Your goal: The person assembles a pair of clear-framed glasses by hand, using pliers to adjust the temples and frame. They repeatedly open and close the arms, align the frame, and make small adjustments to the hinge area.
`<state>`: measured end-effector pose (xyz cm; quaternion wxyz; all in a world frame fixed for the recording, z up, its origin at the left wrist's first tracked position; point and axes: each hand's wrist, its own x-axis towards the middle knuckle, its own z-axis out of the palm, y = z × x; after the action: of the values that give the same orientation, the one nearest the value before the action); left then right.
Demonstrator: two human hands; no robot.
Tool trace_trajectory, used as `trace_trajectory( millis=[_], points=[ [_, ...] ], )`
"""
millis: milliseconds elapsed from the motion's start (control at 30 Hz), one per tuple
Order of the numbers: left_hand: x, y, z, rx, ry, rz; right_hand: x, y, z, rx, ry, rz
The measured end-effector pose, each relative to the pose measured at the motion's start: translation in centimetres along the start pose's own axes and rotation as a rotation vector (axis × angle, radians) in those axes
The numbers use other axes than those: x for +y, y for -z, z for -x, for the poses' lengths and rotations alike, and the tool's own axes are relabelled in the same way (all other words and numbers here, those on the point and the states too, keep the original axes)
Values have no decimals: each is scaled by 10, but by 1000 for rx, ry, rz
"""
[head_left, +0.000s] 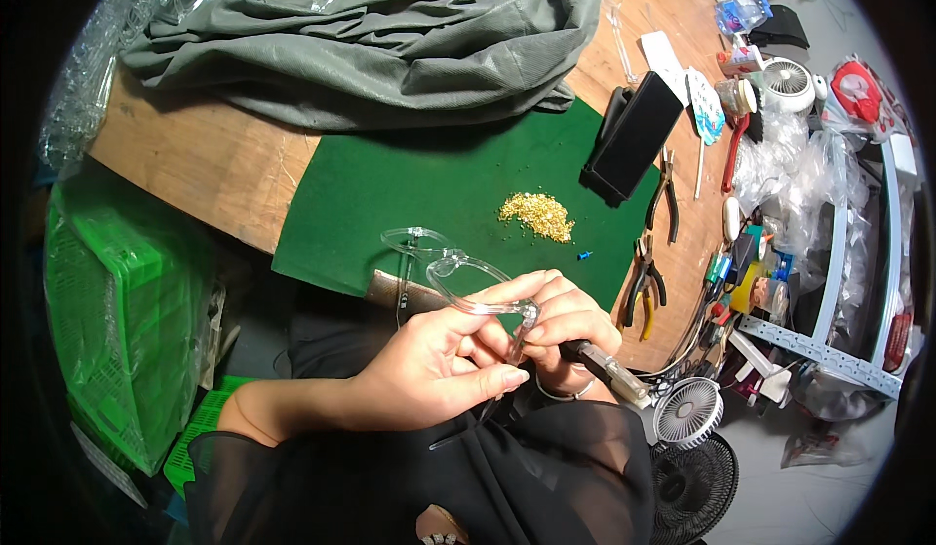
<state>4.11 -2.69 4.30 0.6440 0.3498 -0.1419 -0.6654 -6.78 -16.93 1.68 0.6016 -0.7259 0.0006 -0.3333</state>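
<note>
The left hand (429,365) pinches the clear glasses frame (458,277); the right hand (570,326) grips a tool (609,369) against its hinge.

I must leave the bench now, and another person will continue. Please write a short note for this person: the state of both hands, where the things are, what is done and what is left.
Left hand: grips the clear eyeglass frame near its hinge corner, above the lap.
Right hand: holds a small driver tool, its tip at that same corner.
Things: pile of tiny gold parts on the green mat; one small blue piece beside it; pliers at the mat's right edge.
Done: cannot tell if the corner is fastened; the hands hide it.
Left: probably finish this hinge, then check the other side.
</note>
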Motion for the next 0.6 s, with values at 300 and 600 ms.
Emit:
trace_trajectory(
  millis=[300,600],
  points=[
    [5,2,0,-23,21,-44,-1,-1,3,7,-92,-61],
    [3,4,3,-32,-21,31,-17,9,-3,-50,-63,97]
  ],
)
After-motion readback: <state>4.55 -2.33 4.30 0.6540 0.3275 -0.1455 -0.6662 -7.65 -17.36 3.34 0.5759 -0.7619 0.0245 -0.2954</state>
